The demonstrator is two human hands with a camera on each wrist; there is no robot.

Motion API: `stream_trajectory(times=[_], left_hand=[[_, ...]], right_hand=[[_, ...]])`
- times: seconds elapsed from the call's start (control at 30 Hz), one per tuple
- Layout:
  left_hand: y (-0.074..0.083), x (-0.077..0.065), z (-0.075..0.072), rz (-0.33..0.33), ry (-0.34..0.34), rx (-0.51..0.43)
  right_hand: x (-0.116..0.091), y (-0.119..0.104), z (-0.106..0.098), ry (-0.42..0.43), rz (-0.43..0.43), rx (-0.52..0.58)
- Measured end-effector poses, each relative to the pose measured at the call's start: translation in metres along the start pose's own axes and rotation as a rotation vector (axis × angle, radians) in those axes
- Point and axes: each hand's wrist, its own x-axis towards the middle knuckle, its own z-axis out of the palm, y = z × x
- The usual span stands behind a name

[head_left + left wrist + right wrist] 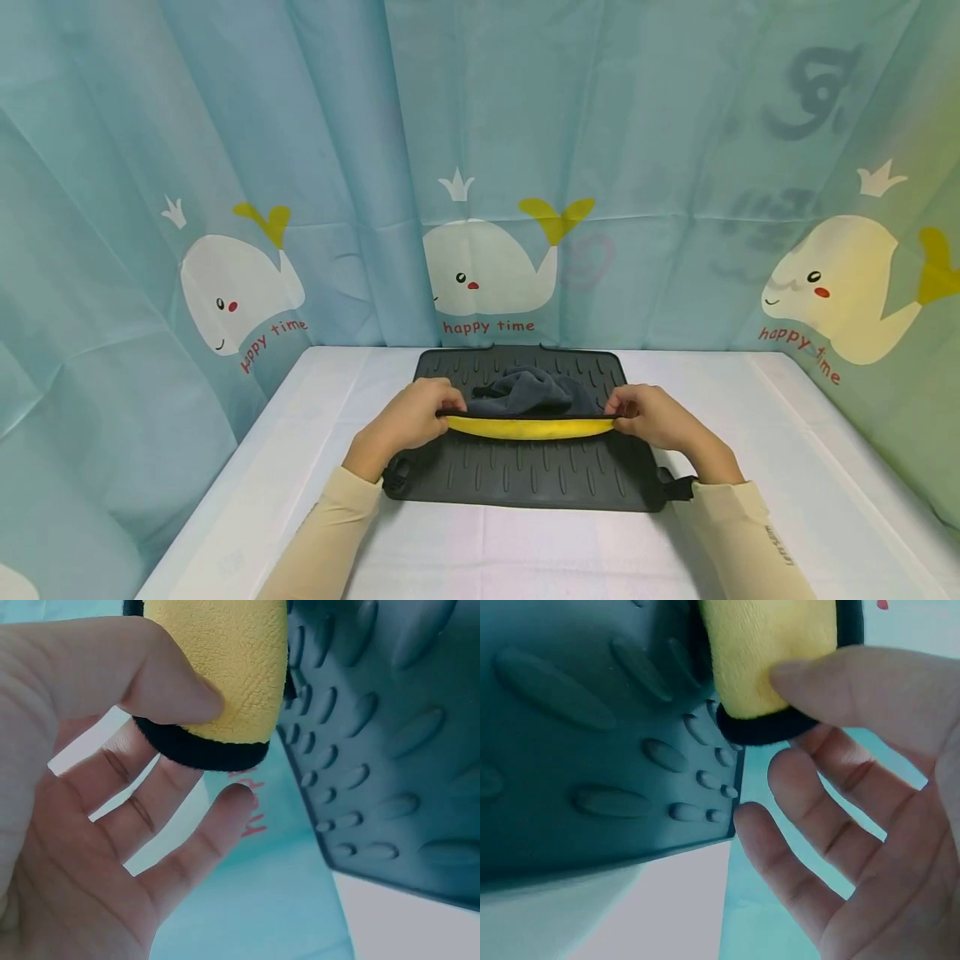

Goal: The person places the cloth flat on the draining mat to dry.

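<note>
A two-sided cloth (pixel 532 428), yellow on one face and dark grey on the other with a black edge, stretches between both hands. My left hand (pixel 417 414) pinches its left end, the thumb lying on the yellow face in the left wrist view. At the other end my right hand (pixel 654 419) pinches it the same way, thumb on yellow. The cloth's grey part (pixel 528 392) bunches behind the yellow strip, over the mat. Beneath lies a black ribbed rubber mat (pixel 525 479) with raised oblong bumps.
The mat lies on a white-covered table (pixel 465 554). Dark straps or clips (pixel 397 477) show at the mat's near corners, close by the wrists. A blue curtain (pixel 645 125) with whale prints hangs behind and at both sides.
</note>
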Motion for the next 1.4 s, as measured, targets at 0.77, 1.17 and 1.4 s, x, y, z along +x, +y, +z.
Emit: stream_trajectory(times=[0.77, 1.17, 1.4], left_hand=[[-0.009, -0.003, -0.009, 0.069, 0.073, 0.059], [-0.015, -0.006, -0.007, 0.023, -0.109, 0.014], [-0.017, -0.007, -0.006, 0.010, -0.177, -0.007]], right_hand=[[-0.004, 0.000, -0.004, -0.009, -0.084, 0.114], [-0.004, -0.001, -0.001, -0.245, -0.041, 0.203], [-0.006, -0.003, 0.004, -0.343, -0.036, 0.257]])
